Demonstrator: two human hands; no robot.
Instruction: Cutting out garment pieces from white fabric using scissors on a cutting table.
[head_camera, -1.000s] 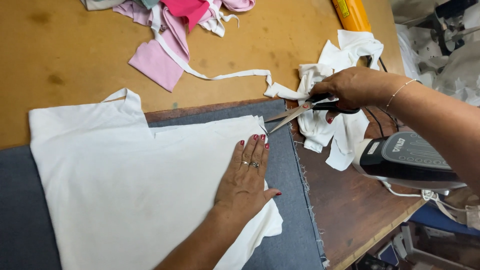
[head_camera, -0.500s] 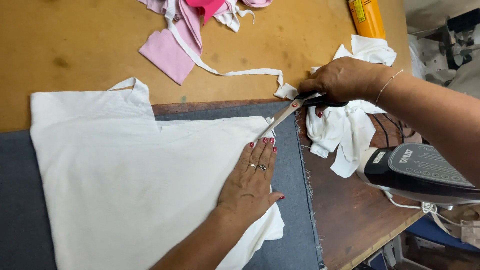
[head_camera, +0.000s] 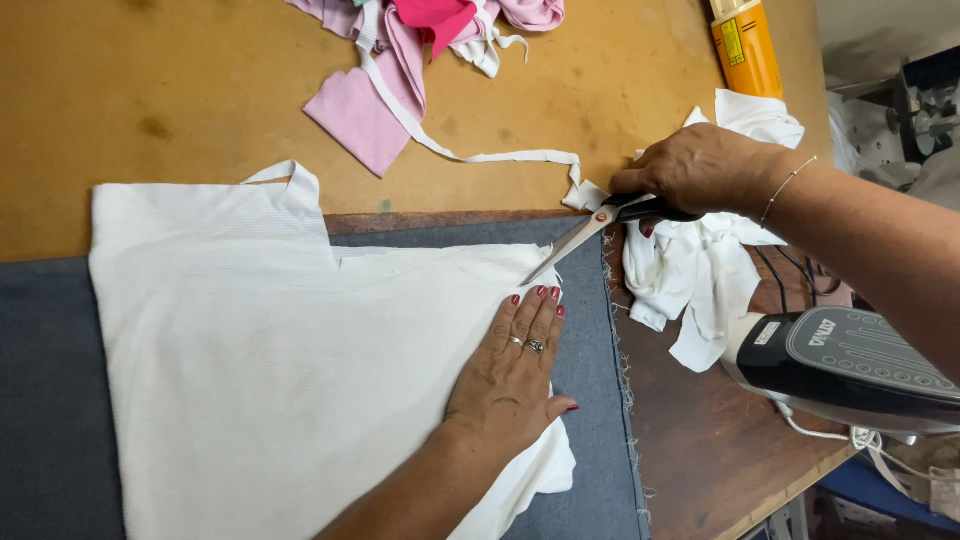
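Left hand (head_camera: 512, 375) flat, fingers pressed together, pinning the white fabric panel (head_camera: 280, 350) onto the grey pad (head_camera: 40, 400) on the counter (head_camera: 200, 80). Right hand (head_camera: 695, 170) grips the scissors (head_camera: 590, 228), fingers curled through the black handles; blade tips meet the panel's upper right edge, just above the left fingertips. White scraps (head_camera: 700, 270) lie beside the right hand, an iron (head_camera: 850, 365) near the counter edge. Pink fabric pieces (head_camera: 400, 70) sit well apart, at top.

Orange labelled can (head_camera: 745, 45), perhaps spray, top right.
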